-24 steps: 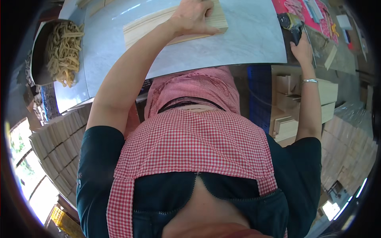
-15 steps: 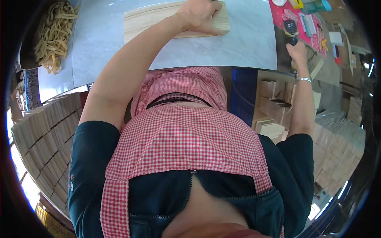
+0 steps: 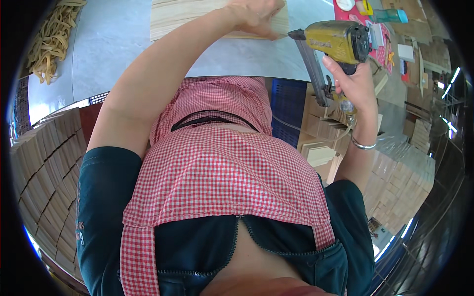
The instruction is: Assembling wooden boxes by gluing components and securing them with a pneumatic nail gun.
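My right hand (image 3: pixel 356 86) is wrapped round the grip of a yellow and black nail gun (image 3: pixel 328 39), lifted at the table's right side. Its slanted magazine hangs below, and its nose points left, close to the right end of a pale wooden piece (image 3: pixel 197 17). That piece lies flat on the table and looks like boards laid together; its far side is cut off by the picture's edge. Over its right end bends my left hand (image 3: pixel 256 17), gripping with the thumb at the near edge. The far fingers are partly out of view.
The pale table (image 3: pixel 232 59) bears a heap of tan strips (image 3: pixel 54 39) at far left. A hose (image 3: pixel 316 137) runs from the gun past a blue crate (image 3: pixel 288 106). Wood stacks stand at left (image 3: pixel 49 158) and right (image 3: pixel 400 172). A teal bottle (image 3: pixel 390 16) lies at far right.
My right hand has brought the nail gun up from the right side, leftward and nearer, to the wooden piece's end. My left hand stays on the piece; the whole view has shifted slightly.
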The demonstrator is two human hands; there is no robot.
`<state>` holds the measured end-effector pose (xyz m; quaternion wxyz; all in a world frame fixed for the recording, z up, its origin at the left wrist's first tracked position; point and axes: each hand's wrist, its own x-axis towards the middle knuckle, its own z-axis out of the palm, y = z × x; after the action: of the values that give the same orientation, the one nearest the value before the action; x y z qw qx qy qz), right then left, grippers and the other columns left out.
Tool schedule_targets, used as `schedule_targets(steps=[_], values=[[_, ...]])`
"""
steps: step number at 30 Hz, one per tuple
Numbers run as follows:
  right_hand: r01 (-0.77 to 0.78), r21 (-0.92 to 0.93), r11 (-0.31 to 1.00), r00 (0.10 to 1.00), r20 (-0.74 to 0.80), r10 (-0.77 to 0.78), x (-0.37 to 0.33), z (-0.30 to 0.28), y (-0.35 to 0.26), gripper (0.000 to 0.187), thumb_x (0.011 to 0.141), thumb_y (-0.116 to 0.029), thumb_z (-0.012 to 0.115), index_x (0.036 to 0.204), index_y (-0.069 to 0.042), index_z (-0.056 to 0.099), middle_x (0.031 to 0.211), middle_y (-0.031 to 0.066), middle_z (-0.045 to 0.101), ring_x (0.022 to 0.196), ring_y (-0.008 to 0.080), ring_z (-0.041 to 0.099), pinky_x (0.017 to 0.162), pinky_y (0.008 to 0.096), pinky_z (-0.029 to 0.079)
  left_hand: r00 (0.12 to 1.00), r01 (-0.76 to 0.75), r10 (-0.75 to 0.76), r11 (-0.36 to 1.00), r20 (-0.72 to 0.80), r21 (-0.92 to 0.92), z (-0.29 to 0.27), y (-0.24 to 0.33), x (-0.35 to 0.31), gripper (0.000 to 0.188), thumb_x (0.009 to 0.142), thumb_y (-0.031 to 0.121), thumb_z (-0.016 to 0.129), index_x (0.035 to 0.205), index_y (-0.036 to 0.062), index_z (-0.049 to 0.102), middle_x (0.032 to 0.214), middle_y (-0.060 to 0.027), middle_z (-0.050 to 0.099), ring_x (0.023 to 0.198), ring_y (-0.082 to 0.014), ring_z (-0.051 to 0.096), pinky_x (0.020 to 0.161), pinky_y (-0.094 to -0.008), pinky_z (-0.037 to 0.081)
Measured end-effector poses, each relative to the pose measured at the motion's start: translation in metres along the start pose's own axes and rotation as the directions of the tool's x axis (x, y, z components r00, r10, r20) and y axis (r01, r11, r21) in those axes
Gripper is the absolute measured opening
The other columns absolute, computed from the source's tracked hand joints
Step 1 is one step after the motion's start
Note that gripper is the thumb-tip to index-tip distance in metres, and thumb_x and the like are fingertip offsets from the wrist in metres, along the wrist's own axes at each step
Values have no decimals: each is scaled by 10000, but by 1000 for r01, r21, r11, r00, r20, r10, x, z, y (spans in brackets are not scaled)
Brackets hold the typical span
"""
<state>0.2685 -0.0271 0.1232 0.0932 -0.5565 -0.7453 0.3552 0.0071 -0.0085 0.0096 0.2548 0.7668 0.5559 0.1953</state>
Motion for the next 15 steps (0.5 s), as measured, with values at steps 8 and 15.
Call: schedule_targets(steps=[8, 15], values=[[-39, 19, 999, 999, 27, 39, 1, 4, 0, 328, 897, -314, 787, 799, -13, 702, 524, -1, 544, 410, 92, 466, 412, 233, 379, 1000, -24, 24, 1000, 10, -6, 3, -6, 4, 516, 642, 434, 816, 958, 49, 680, 1048, -191, 583, 1007, -387, 546, 910, -508, 484], [-127, 136, 983, 990, -40, 133, -9, 17, -4, 329, 898, -312, 786, 798, -12, 696, 521, 2, 541, 410, 95, 468, 409, 234, 381, 998, 41, -41, 999, 51, 9, 8, -8, 9, 505, 636, 426, 824, 941, 49, 681, 1053, -193, 581, 998, -386, 546, 909, -499, 484]])
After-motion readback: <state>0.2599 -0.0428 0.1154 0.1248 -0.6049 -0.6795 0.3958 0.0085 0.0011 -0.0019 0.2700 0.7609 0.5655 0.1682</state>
